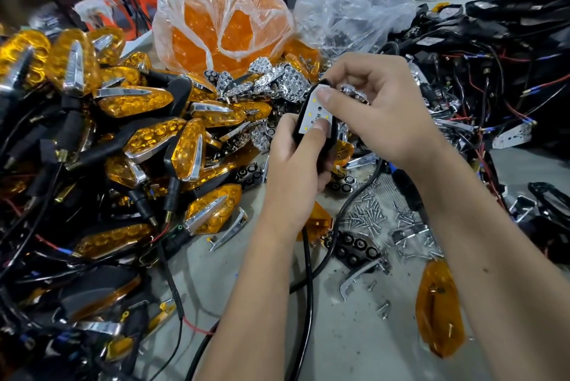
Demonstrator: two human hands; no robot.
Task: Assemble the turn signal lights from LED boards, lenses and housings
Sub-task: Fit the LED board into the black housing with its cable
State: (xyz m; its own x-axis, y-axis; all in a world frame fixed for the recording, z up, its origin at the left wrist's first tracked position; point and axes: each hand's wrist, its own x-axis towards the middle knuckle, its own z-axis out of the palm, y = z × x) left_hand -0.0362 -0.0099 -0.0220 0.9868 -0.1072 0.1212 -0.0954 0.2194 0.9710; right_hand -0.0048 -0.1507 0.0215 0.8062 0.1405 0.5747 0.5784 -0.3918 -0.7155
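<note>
Both hands meet over the middle of the tabletop (354, 334). Left hand (296, 161) curls round a black housing (311, 146), most of it hidden in the palm, thumb pressing a white LED board (319, 112) seated in it. Right hand (382, 109) pinches the board's upper end; an unclear chrome part lies behind its fingers. Finished amber lights (132, 134) pile toward the left edge, blurred at the margins. Loose screws (370, 214) lie scattered near the right forearm.

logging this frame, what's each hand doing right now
Left hand: grips the black housing, thumb on the LED board.
Right hand: pinches the LED board's top end.
</note>
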